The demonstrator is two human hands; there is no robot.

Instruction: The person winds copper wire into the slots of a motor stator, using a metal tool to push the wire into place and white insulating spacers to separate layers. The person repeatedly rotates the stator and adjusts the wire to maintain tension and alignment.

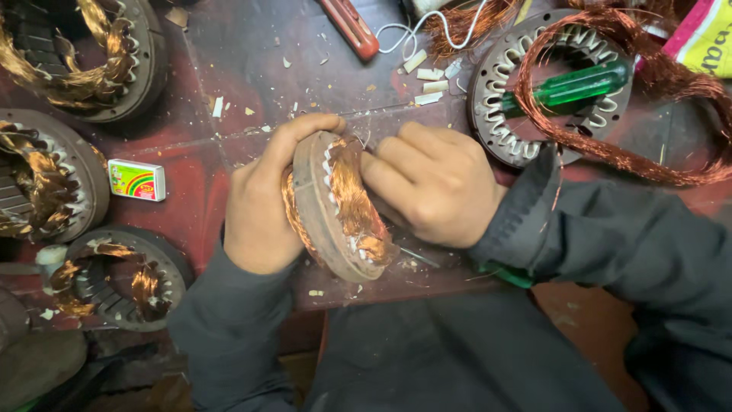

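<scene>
1. At the left edge of the tabletop lie three wound stator rings: one at the far left corner, one at mid-edge, and one nearer the person. Each ring holds copper coils in its slots. A small matchbox lies flat just beside the mid-edge ring.
2. Near the middle of the near edge, the left hand is curled firmly around a stator core, propped on its rim and tilted, thumb over the top of the ring.
3. The right hand is nearly closed, its fingertips pressed into the copper winding on the core's open face. Whether it pinches a wire or a tool I cannot tell.
4. As I judge it, the step in hand is working the coil into or out of the slots. The next move calls for a steady hold by the left hand and a careful pull or push at one slot, without snagging the thin wire.
5. Toward the far right corner, an open stator holds a green-handled screwdriver across its bore, with loose copper wire draped over it. White insulation scraps lie just beside it.
</scene>
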